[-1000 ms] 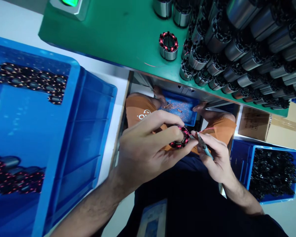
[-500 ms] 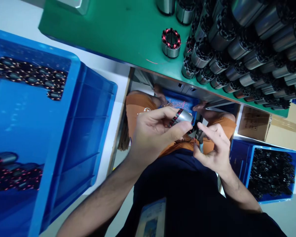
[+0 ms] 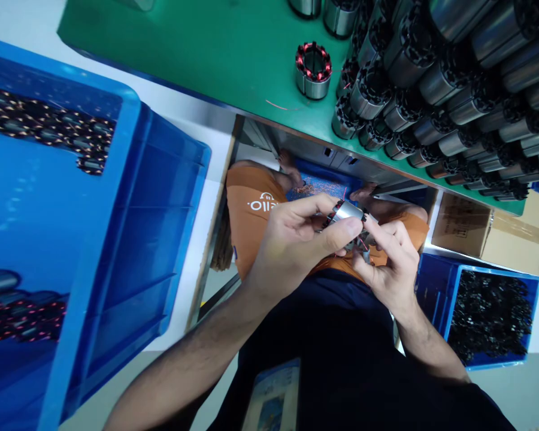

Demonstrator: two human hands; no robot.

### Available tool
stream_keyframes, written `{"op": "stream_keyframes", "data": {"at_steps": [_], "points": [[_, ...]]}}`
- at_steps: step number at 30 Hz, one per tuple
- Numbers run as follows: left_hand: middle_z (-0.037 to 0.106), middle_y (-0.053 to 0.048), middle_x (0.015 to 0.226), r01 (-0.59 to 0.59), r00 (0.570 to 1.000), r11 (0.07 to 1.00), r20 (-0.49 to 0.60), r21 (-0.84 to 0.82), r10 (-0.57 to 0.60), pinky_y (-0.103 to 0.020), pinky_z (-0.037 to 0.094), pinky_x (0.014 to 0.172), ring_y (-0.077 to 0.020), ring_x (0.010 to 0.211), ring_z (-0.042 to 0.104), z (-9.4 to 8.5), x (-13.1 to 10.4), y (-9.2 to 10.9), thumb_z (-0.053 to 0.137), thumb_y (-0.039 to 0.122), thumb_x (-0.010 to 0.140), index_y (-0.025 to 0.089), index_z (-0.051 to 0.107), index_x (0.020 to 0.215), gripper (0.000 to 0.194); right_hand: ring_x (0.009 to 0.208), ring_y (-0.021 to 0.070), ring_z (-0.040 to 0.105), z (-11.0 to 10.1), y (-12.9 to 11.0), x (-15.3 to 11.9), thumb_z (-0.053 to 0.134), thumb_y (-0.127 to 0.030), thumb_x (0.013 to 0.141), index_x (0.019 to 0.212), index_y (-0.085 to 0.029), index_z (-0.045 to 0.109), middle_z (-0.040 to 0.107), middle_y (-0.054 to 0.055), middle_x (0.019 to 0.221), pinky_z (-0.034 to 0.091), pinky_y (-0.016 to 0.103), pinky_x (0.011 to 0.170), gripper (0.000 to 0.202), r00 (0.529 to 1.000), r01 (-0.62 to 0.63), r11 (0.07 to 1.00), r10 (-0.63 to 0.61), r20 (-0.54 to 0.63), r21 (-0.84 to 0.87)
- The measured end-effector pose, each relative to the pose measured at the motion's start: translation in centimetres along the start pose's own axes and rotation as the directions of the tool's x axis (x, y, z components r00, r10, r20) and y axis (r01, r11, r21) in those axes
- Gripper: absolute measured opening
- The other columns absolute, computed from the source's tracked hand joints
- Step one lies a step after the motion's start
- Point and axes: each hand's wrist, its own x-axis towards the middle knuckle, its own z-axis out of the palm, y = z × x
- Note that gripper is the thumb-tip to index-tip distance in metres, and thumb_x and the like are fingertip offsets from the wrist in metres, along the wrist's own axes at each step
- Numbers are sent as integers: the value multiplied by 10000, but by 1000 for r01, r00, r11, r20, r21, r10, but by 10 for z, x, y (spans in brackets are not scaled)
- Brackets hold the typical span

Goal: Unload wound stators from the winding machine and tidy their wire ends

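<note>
silver stator [image 3: 349,211] pinched in half-curled left hand [image 3: 291,245]

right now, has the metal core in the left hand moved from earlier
Yes. The metal core in the left hand sits higher in the view, nearer the green table, and has turned so its side shows.

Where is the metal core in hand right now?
Head view, right of centre: the metal core is gripped by the left hand, beside the right hand.
</note>
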Motion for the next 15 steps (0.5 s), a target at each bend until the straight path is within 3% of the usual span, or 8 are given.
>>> {"op": "stream_keyframes", "data": {"at_steps": [6, 11, 13, 15], "points": [[691, -11, 825, -34, 999, 999, 11, 41, 34, -228, 578, 531, -127, 694, 649, 0, 2, -4, 792, 412, 860, 217, 717, 817, 214, 809, 160, 537, -2, 4, -2, 755, -245, 885, 1462, -385, 619, 556, 7, 888, 532, 328, 731, 609, 997, -70, 998, 70, 40, -1], [704, -4, 824, -42, 984, 998, -169, 41, 48, -210, 569, 536, -125, 699, 680, -3, 8, -18, 798, 498, 846, 208, 702, 851, 305, 776, 140, 551, 1, 15, 2, 704, -276, 919, 1459, -328, 629, 618, 16, 936, 538, 308, 734, 548, 963, -190, 978, 169, 211, 85], [716, -15, 839, -31, 970, 998, -241, 49, 42, -202, 571, 551, -147, 763, 719, -18, 6, -18, 793, 541, 843, 201, 691, 864, 356, 859, 156, 620, 2, 23, 1, 690, -323, 926, 1460, -297, 626, 698, 52, 1111, 565, 344, 835, 539, 925, -289, 954, 255, 281, 85], [732, -33, 867, -41, 959, 996, -276, 85, 63, -213, 584, 585, -167, 814, 739, -47, -5, -9, 774, 590, 849, 196, 683, 891, 407, 1070, 216, 671, 3, 34, -2, 712, -398, 905, 1466, -266, 619, 701, 90, 1296, 541, 427, 1023, 583, 885, -384, 921, 347, 311, 67]]}}
